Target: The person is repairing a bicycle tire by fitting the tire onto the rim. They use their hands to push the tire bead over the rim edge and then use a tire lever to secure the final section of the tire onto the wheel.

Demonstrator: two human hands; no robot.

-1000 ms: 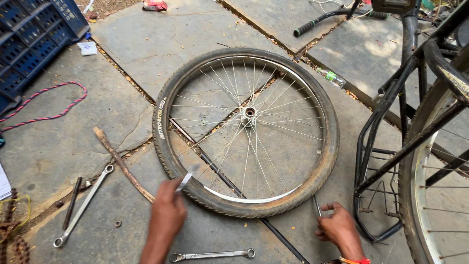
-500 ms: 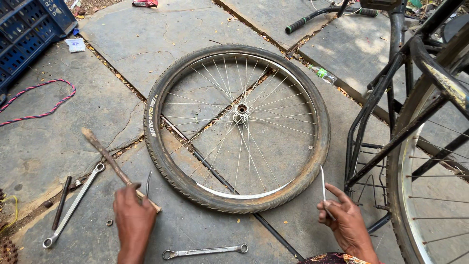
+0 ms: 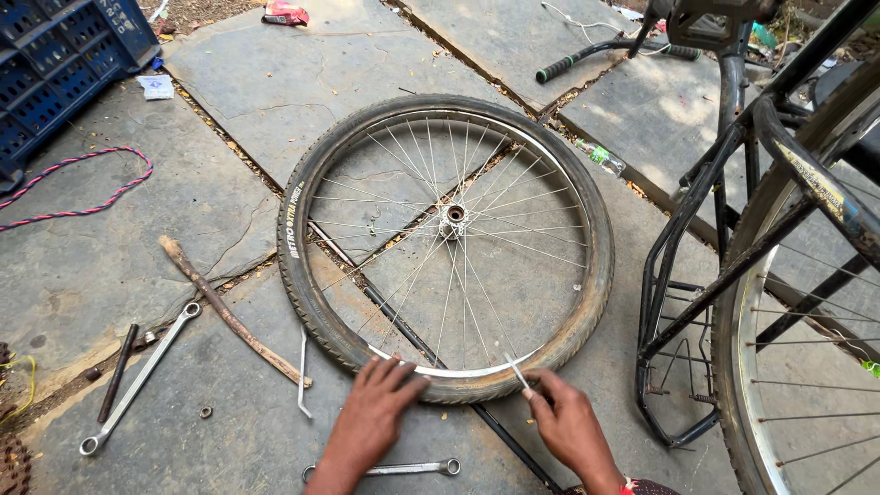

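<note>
We see our left hand (image 3: 378,403) spread flat, fingers apart, pressing on the near edge of the black rubber bicycle tyre on its spoked steel wheel (image 3: 316,302), which lies flat on the grey stone paving (image 3: 266,82) in front of us. Our right hand (image 3: 570,423) is closed around a thin silver metal tyre lever (image 3: 516,371), whose tip sits at the rim just beside the left hand.

We count two ring spanners: a long silver one (image 3: 137,380) to the left and a shorter one (image 3: 403,468) between our forearms. A second bent silver lever (image 3: 302,371) lies beside one brown wooden stick (image 3: 229,312). One dark blue plastic crate (image 3: 55,64) stands at the far left, with a small white paper label (image 3: 156,86) lying by it and a red packet (image 3: 286,13) further off.
</note>
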